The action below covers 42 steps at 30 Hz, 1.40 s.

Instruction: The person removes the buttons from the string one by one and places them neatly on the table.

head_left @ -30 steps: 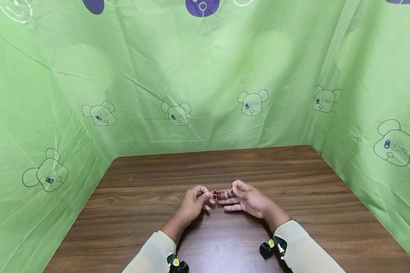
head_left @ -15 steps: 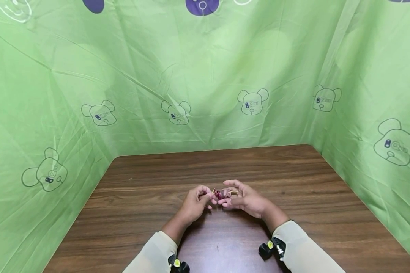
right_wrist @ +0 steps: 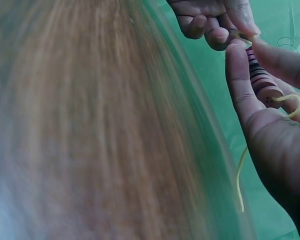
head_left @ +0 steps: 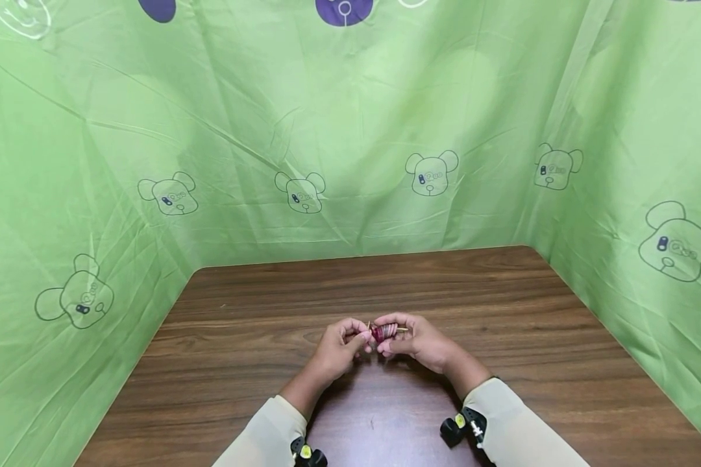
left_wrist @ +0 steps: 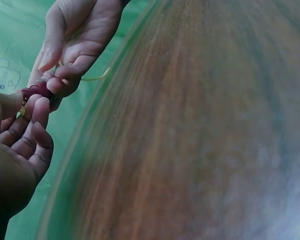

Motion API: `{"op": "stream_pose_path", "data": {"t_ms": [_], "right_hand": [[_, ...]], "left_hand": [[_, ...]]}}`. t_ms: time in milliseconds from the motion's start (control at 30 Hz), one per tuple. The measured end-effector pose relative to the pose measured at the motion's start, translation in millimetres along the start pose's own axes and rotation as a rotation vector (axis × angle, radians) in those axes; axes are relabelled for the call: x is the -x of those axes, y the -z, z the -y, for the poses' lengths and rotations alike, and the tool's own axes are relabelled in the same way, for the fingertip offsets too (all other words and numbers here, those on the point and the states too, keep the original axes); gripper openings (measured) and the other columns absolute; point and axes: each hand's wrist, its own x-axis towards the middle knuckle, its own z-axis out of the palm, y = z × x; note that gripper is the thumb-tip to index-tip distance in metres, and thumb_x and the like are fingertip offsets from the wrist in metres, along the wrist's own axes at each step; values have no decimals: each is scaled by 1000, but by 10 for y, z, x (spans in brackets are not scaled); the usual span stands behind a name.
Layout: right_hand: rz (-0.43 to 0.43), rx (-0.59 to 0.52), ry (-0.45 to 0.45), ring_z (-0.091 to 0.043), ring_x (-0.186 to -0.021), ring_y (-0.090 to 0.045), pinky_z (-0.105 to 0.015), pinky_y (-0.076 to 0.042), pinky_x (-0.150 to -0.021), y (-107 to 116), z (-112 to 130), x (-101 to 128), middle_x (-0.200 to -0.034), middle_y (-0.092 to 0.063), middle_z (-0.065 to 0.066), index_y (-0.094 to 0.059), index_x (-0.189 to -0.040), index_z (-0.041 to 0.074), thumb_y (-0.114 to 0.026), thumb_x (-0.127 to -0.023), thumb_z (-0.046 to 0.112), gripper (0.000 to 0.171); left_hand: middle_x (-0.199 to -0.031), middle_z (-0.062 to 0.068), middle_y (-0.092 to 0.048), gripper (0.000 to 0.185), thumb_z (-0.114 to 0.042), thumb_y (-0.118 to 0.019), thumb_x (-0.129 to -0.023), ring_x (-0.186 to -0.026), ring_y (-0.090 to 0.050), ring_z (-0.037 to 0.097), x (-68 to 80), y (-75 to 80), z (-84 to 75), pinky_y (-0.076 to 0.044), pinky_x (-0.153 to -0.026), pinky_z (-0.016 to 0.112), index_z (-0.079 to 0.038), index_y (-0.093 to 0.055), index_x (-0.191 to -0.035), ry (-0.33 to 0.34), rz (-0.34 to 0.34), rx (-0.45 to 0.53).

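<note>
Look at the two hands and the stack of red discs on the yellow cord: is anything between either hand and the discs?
Nothing visible. The right hand pinches the discs directly, its fingers around the stack, and the left hand pinches the cord at the stack's end.

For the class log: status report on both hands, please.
Left hand pinches cord end. Right hand holds stack of discs on yellow cord. Nothing in the way.
</note>
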Motion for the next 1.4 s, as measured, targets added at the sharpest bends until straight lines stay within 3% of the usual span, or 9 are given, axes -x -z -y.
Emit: {"op": "stream_pose_path", "data": {"t_ms": [300,533,767,967,1167,1400], "right_hand": [[-34,89,-4,-11,-83,-71,-24,-62,-76,-38,-2,-11,-109,-74,-6,-53,-147,-16,-73,-92,-11,59],[-60,115,-11,-12,-81,-71,-25,-62,-73,-46,-8,-24,-102,-76,-2,-56,-140,-16,-74,-95,-8,49],[-84,125,-21,-12,-75,-68,-25,-61,-69,-48,3,-30,-97,-76,-3,-57,-134,-16,-73,-97,-7,41],[-90,116,-38,-12,-77,-67,-24,-60,-68,-37,14,-21,-100,-72,-1,-57,-133,-18,-72,-99,-5,39],[-118,67,-38,-11,-80,-66,-24,-57,-67,-8,16,-7,-103,-69,-1,-54,-135,-20,-77,-97,-2,48],[-179,25,-7,-10,-73,-58,-22,-49,-63,23,13,5,-100,-71,1,-69,-121,-3,-81,-91,-3,32]], "left_hand": [[-97,33,-73,12,1,-69,-103,-73,-66,11,15,-32,-13,-49,-59,19,12,-67,-104,17,19,-2],[-102,29,-75,16,1,-67,-104,-76,-69,9,28,-58,-14,-55,-69,20,16,-65,-108,2,61,24],[-102,25,-76,17,-2,-68,-104,-78,-70,11,26,-64,2,-54,-68,20,15,-66,-108,10,60,28],[-98,32,-72,17,-1,-72,-101,-75,-69,12,19,-26,23,-52,-63,21,14,-67,-107,1,6,28],[-94,20,-74,19,-1,-75,-98,-74,-70,16,17,13,31,-52,-60,22,12,-69,-110,-30,-59,13],[-89,8,-70,28,2,-79,-94,-74,-69,14,27,42,22,-52,-61,20,15,-67,-116,-30,-77,46]]}}
